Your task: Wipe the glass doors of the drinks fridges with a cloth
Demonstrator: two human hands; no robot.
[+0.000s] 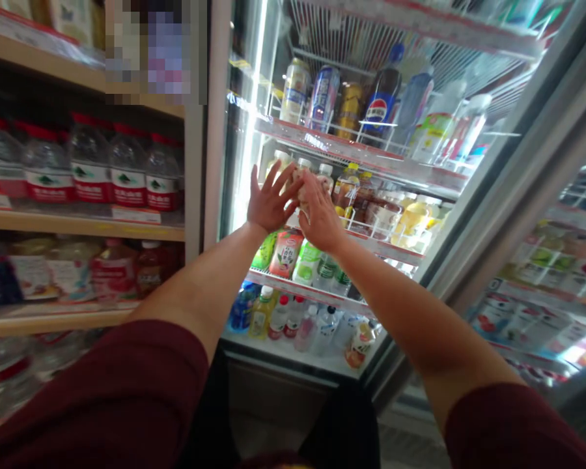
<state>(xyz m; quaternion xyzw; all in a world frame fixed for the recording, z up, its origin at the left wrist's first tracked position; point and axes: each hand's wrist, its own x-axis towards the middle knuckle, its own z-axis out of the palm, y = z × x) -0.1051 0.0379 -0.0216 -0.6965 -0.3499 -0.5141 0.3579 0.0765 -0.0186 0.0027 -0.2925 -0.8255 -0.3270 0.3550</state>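
Both arms reach forward to the lit drinks fridge, at the height of its middle shelf. My left hand (pixel 272 198) is open, its fingers spread, with nothing held that I can see. Close beside it, my right hand (pixel 321 212) has its fingers stretched out toward the left one; their tips overlap in the view. Right behind them stand white-capped bottles (pixel 325 172), partly hidden by my fingers. To the right are yellow-capped bottles of dark drink (pixel 346 185). Whether either hand touches a bottle, I cannot tell.
Above is a shelf with cans (pixel 295 91) and a cola bottle (pixel 382 101). Lower shelves hold green and red bottles (pixel 286 253) and small bottles (pixel 278 317). Red-capped water bottles (pixel 88 159) line the wooden shelves at left. A metal door frame (pixel 449 260) slants down the right.
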